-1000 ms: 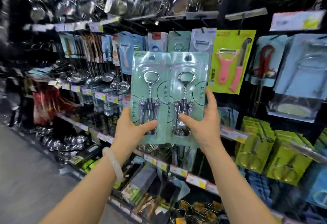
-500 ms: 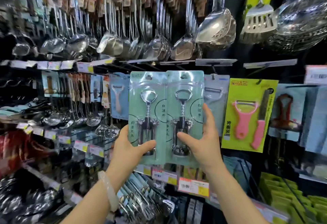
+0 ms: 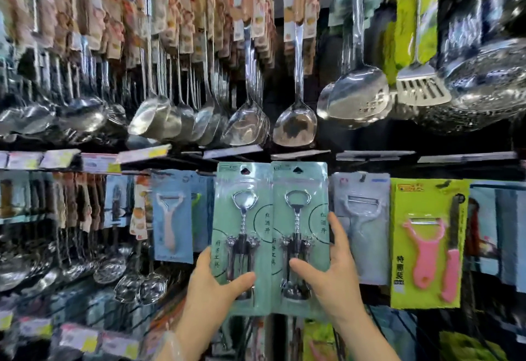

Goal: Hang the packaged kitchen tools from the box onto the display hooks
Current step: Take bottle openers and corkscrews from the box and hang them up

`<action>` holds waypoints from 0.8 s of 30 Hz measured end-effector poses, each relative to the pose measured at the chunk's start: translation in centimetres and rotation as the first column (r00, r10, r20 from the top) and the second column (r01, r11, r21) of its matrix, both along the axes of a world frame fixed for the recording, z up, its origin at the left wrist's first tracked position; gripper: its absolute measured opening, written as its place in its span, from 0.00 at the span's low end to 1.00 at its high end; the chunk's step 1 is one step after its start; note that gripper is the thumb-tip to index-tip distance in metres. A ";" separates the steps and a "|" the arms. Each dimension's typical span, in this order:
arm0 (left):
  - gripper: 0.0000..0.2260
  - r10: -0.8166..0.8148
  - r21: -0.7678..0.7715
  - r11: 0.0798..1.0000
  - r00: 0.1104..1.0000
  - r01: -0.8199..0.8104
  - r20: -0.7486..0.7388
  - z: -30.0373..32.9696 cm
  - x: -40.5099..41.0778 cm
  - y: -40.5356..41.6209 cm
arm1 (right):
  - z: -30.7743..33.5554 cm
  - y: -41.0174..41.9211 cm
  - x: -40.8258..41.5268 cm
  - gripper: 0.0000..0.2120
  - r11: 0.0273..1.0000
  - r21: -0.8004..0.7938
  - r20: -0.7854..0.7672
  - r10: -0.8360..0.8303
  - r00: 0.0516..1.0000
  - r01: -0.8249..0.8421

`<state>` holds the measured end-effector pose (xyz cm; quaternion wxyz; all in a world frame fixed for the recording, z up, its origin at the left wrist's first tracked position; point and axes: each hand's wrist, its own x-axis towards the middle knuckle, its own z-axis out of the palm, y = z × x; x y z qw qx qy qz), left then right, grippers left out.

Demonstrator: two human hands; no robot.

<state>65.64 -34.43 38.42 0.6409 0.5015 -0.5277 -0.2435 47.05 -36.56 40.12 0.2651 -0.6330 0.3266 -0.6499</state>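
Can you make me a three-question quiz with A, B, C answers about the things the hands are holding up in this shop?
1. Where is the yellow-green peeler pack?
A. To the right of the held packs
B. Left of them
C. Below them

2. How many green corkscrew packs are held up?
A. One
B. Two
C. Four

3. What is the right hand doing?
A. Hanging loose
B. Pointing up
C. Gripping a pack

Answers:
1. A, it hangs right of the pale grey peeler pack.
2. B, the left corkscrew pack and the right corkscrew pack sit side by side.
3. C, its thumb presses the front, as the left hand does on its pack.
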 end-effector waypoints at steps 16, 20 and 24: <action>0.34 -0.213 -0.035 0.976 0.977 0.214 0.029 -0.3 1.4 -3.6 | -0.5 -2.3 1.4 0.44 0.989 0.016 -0.004 -0.148 0.989 0.148; 0.38 -0.208 -0.023 0.978 0.978 0.208 0.032 -0.7 1.9 -4.3 | -0.4 -2.1 1.7 0.44 0.989 0.018 0.010 -0.144 0.990 0.143; 0.41 -0.202 -0.022 0.979 0.979 0.202 0.021 -1.2 2.4 -5.1 | -0.5 -2.5 1.9 0.44 0.990 0.063 0.074 -0.128 0.989 0.123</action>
